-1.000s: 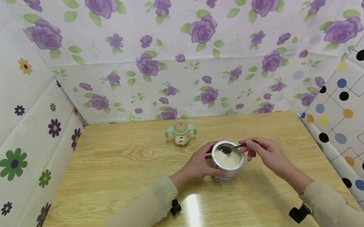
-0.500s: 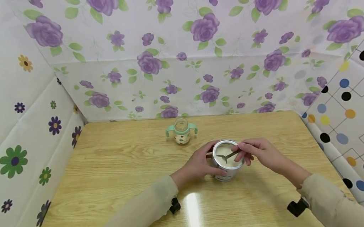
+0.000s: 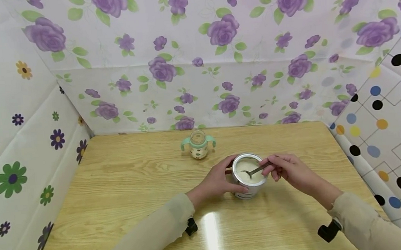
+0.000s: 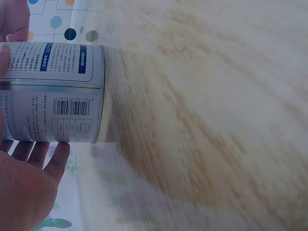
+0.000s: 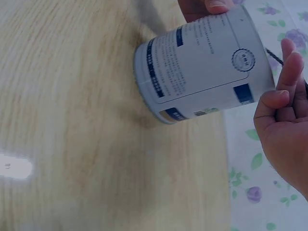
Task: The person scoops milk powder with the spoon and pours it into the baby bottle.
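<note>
An uncapped metal can [image 3: 247, 192] stands on the table, filled with pale cream powder [image 3: 243, 166]. Curled around its left side, my left hand [image 3: 217, 181] grips the can. My right hand [image 3: 293, 171] pinches a dark metal spoon [image 3: 258, 169] by the handle, over the right rim. The spoon's bowl lies at the powder, partly buried. In the left wrist view, the left fingers [image 4: 54, 163] press the can's printed wall [image 4: 50, 108]. The right wrist view shows the right hand [image 5: 288, 130] beside the can's mouth; only a thin length of spoon handle [image 5: 273, 56] is visible.
Behind the can and to its left stands a small baby bottle [image 3: 199, 151] with mint-green handles and no cap. The wood-grain table [image 3: 127, 185] meets a floral cloth wall [image 3: 141, 94] at the back. Patterned cloths close in both sides.
The spoon has gone from the far side of the powder towards the middle, and its bowl has turned. My right hand shifted slightly with it. My left hand keeps its grip on the can.
</note>
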